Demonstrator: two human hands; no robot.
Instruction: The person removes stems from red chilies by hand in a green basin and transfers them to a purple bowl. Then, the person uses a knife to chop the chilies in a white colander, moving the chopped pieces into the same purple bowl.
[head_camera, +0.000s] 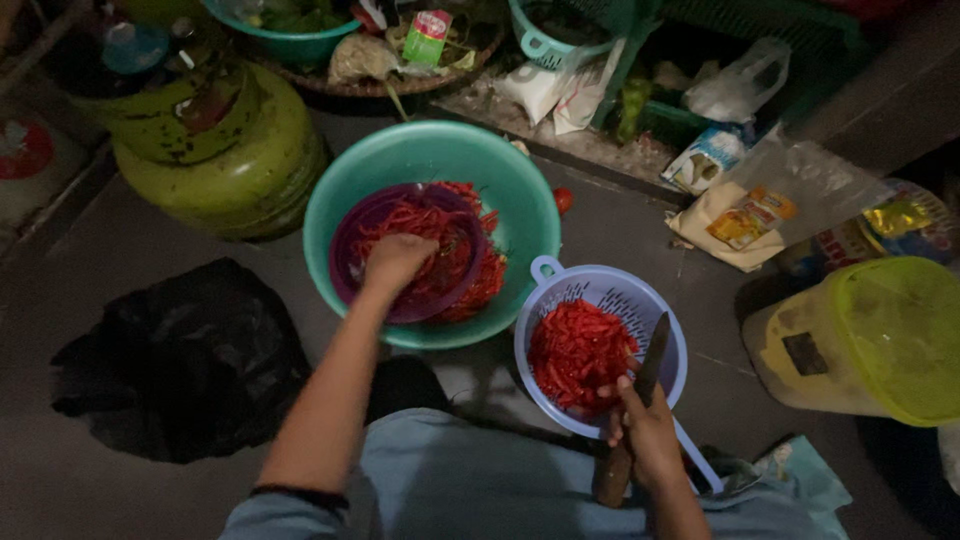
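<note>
Chillies (578, 352) are filling the colander (600, 290); right hand (650, 430) is gripping a knife (640, 400), left hand (397, 262) is clutching more in the bowl (440, 150).

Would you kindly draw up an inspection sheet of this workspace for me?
Surface: dark grey floor.
Job's things: red chillies in purple strainer inside teal basin; cut chillies in blue colander.
Clutter: black bag, green gas cylinder, yellow-lidded bucket, food packets.
Hands: left hand in the chillies; right hand holds knife.
Cables: nothing seen.
Surroundings: baskets behind.
</note>
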